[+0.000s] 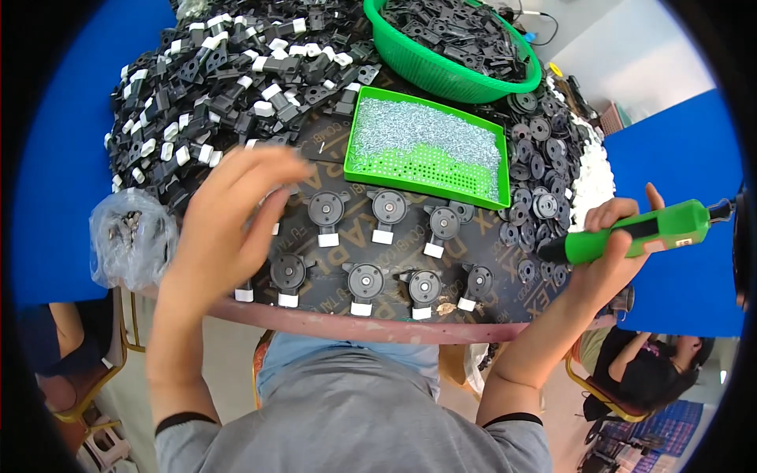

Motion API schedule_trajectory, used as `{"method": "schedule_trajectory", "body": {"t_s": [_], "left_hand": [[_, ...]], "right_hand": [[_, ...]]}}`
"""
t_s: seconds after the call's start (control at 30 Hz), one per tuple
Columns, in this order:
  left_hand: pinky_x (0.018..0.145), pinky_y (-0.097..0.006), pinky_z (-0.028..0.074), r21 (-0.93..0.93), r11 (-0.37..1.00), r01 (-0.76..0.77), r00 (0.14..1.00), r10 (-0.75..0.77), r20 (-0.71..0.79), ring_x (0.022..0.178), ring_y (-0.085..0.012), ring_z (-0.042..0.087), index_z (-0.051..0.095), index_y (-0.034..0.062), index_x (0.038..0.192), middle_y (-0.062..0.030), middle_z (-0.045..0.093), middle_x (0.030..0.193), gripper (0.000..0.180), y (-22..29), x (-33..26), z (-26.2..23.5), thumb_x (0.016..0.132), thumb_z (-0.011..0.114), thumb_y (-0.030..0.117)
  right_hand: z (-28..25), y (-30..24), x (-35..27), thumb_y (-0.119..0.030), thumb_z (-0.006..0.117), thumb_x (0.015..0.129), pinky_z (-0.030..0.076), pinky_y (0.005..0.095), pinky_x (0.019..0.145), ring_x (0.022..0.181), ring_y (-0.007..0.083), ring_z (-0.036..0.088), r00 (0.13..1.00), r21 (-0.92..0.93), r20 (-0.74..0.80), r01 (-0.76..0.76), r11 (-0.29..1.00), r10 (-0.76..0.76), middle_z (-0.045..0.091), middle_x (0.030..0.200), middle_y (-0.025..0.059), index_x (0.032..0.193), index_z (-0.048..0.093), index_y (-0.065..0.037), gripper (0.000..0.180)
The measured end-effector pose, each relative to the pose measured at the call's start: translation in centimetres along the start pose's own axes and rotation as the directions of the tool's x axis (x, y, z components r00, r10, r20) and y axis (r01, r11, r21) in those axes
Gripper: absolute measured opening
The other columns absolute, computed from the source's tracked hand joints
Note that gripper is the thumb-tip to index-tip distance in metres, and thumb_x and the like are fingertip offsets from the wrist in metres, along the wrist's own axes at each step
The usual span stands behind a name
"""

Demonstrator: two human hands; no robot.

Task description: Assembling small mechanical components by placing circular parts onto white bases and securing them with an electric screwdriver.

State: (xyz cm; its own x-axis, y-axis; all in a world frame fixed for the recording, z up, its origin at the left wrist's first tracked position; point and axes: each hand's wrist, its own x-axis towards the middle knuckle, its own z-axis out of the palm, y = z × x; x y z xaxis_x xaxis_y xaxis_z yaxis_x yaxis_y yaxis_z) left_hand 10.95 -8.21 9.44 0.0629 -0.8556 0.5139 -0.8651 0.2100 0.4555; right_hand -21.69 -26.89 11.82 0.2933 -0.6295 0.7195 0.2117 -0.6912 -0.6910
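Right hand [611, 248] wrapped tight around green plastic electric screwdriver [639, 232], dark tip aimed toward flat green rectangular tray of small silver screws [426, 146]. Held right of that tray and a little nearer the body, over loose round black discs [536, 169]. Left hand [229, 217] open, fingers spread and blurred, gripping nothing, hovering left of the tray above black round-headed parts with white ends [367, 280] laid in two rows. Beyond the tray, round green mesh basket of black pieces [449, 67].
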Motion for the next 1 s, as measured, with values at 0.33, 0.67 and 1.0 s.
{"method": "schedule_trajectory", "body": {"t_s": [0.33, 0.67, 1.0], "left_hand": [[0.093, -0.042, 0.045, 0.378, 0.823, -0.424, 0.778, 0.117, 0.617, 0.108, -0.0308, 0.059, 0.061, 0.0044, 0.109, -0.0112, 0.065, 0.099, 0.048, -5.0, 13.7, 10.6, 0.066, 0.081, 0.008], [0.071, -0.039, 0.050, 0.005, 0.995, -0.102, 0.623, 0.060, 0.780, 0.083, -0.0277, 0.066, 0.066, 0.0032, 0.090, -0.0104, 0.067, 0.083, 0.027, -3.4, 16.2, 13.5, 0.068, 0.081, 0.009], [0.074, -0.038, 0.051, -0.361, 0.915, -0.179, 0.666, 0.383, 0.641, 0.083, -0.0272, 0.067, 0.071, 0.0043, 0.096, -0.0115, 0.071, 0.090, 0.015, 0.1, 19.9, 17.5, 0.087, 0.066, 0.016]], "right_hand": [[-4.3, 3.0, 0.8, -0.021, 0.076, 0.081, 0.037, 0.0274, 0.070, 0.080, 0.0168, 0.046, 0.997, -0.046, 0.080, 0.015, 0.999, -0.012, 0.049, 0.095, 0.0084, 0.113, 0.054, 0.000, 0.044], [-5.6, 3.3, -0.1, -0.026, 0.068, 0.087, 0.031, 0.0258, 0.060, 0.072, 0.0135, 0.037, 0.994, 0.247, 0.040, 0.092, 0.965, -0.105, 0.041, 0.081, 0.0041, 0.108, 0.055, -0.003, 0.034], [-4.6, 3.7, -0.6, -0.029, 0.071, 0.084, 0.035, 0.0252, 0.055, 0.069, 0.0143, 0.041, 1.000, 0.117, 0.019, 0.017, 0.993, -0.020, 0.042, 0.079, 0.0046, 0.103, 0.053, -0.001, 0.039]]}}
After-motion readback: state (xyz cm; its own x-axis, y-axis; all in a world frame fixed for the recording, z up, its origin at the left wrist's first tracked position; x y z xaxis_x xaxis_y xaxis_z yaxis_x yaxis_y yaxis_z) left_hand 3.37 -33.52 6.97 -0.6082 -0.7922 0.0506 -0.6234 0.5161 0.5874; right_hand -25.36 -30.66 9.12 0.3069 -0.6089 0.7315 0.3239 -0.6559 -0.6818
